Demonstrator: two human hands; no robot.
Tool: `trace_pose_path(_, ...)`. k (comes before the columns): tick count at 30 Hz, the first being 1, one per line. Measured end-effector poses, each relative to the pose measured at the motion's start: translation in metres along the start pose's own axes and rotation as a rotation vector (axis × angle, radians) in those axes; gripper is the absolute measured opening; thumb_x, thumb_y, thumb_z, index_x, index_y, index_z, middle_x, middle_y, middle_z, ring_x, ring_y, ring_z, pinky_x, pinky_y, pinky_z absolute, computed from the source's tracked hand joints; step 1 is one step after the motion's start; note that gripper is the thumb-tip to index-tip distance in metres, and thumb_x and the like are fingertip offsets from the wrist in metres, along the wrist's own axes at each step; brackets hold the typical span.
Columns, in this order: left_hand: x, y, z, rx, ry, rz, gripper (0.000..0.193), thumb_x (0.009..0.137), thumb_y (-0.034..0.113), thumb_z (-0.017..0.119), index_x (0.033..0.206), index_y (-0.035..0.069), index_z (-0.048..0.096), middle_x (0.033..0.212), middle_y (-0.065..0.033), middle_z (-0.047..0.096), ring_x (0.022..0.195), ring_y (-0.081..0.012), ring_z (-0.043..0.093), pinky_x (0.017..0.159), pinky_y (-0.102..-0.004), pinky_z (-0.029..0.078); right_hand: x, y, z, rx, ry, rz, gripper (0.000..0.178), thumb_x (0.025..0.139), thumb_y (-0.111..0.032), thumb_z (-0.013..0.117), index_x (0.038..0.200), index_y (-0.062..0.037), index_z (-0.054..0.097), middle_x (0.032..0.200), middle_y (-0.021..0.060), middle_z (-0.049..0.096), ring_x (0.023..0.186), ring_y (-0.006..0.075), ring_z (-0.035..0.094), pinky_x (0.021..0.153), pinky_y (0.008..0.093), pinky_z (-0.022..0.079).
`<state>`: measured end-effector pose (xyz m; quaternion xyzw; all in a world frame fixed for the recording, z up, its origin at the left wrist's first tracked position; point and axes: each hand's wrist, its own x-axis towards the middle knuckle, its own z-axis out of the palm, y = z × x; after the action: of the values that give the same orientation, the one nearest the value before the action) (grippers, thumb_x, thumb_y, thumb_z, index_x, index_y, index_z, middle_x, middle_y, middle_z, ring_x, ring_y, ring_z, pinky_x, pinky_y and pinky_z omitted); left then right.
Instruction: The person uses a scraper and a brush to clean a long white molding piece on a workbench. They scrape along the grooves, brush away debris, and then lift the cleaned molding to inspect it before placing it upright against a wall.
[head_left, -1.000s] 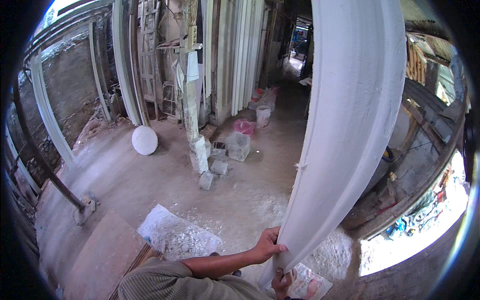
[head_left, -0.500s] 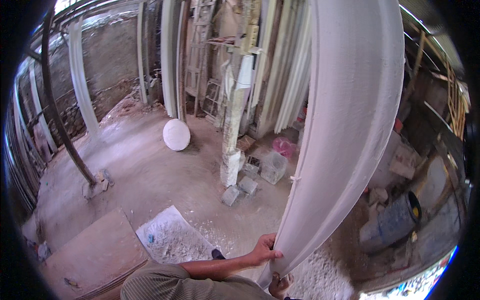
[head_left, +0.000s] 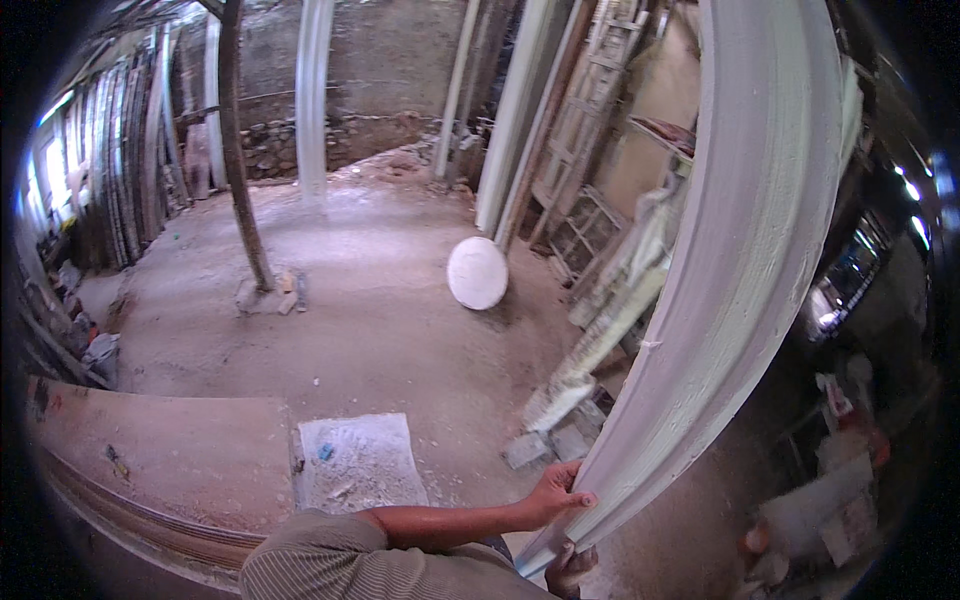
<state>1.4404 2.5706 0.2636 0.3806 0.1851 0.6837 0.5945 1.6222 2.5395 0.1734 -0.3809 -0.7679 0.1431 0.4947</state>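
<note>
A long white plaster cornice moulding [head_left: 740, 270] rises from my hands up through the right side of the view, its upper end beyond the top edge. My left hand [head_left: 556, 497] grips its left edge near the lower end, thumb over the face and fingers behind. Lower down, my right hand [head_left: 571, 569] closes round the moulding from the other side. The moulding's lowest part passes out of sight beside my body.
A wooden post [head_left: 240, 150] stands on the dusty floor at left. A white disc [head_left: 477, 273] lies ahead, near leaning mouldings. Stacked boards [head_left: 170, 440] and a powdery white sheet [head_left: 380, 465] are at near left. A whitened post [head_left: 590, 350] rises among blocks [head_left: 530, 450].
My view has swung to the right's opposite, leftward, so the floor, disc and posts shift rightward in the picture. Both hands keep their hold on the moulding, which has turned with me.
</note>
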Motion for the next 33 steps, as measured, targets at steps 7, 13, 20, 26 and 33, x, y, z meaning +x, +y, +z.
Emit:
trace_pose_path(7,0.095,0.045,-0.125,0.079,0.195,0.056,0.065,0.079,0.040,0.082,0.124,0.000,0.058,0.111,-0.0045,0.066,0.101,-0.0118,0.060,0.089,-0.0287,0.048,0.090,0.076,0.148,0.219,-0.097,0.202,0.034,0.094,-0.026,0.053,0.102,0.0052,0.062,0.086,0.0190,0.065,0.076,0.0357,0.064,0.067,0.0440,0.049)
trace_pose_path(13,0.212,0.080,-0.265,0.092,0.288,0.144,0.061,0.080,0.042,0.079,0.120,0.001,0.059,0.111,-0.0060,0.066,0.101,-0.0134,0.061,0.089,-0.0309,0.049,0.218,0.121,0.303,0.438,-0.152,0.114,0.039,0.090,-0.028,0.057,0.104,0.0074,0.063,0.091,0.0161,0.066,0.076,0.0307,0.063,0.067,0.0395,0.050)
trace_pose_path(20,0.324,0.164,-0.428,0.187,0.477,0.193,0.056,0.080,0.040,0.079,0.114,0.000,0.061,0.107,-0.0055,0.068,0.097,-0.0126,0.062,0.086,-0.0304,0.049,0.357,0.151,0.476,0.485,-0.407,0.257,0.030,0.087,-0.017,0.065,0.106,0.0065,0.064,0.086,0.0149,0.063,0.068,0.0287,0.061,0.058,0.0368,0.048)
trace_pose_path(26,0.405,0.235,-0.571,0.149,0.500,0.237,0.057,0.080,0.040,0.080,0.116,-0.001,0.061,0.105,-0.0048,0.069,0.096,-0.0125,0.062,0.086,-0.0299,0.049,0.464,0.149,0.630,0.458,-0.462,0.151,0.026,0.087,-0.017,0.065,0.102,0.0049,0.064,0.084,0.0151,0.062,0.067,0.0297,0.060,0.057,0.0376,0.048)
trace_pose_path(33,0.498,0.350,-0.772,0.229,0.582,0.197,0.060,0.082,0.039,0.078,0.121,-0.002,0.059,0.110,-0.0063,0.068,0.102,-0.0142,0.062,0.091,-0.0316,0.049,0.583,0.118,0.852,0.387,-0.442,0.096,0.022,0.088,-0.016,0.066,0.099,0.0030,0.063,0.081,0.0153,0.061,0.066,0.0308,0.060,0.057,0.0386,0.048)
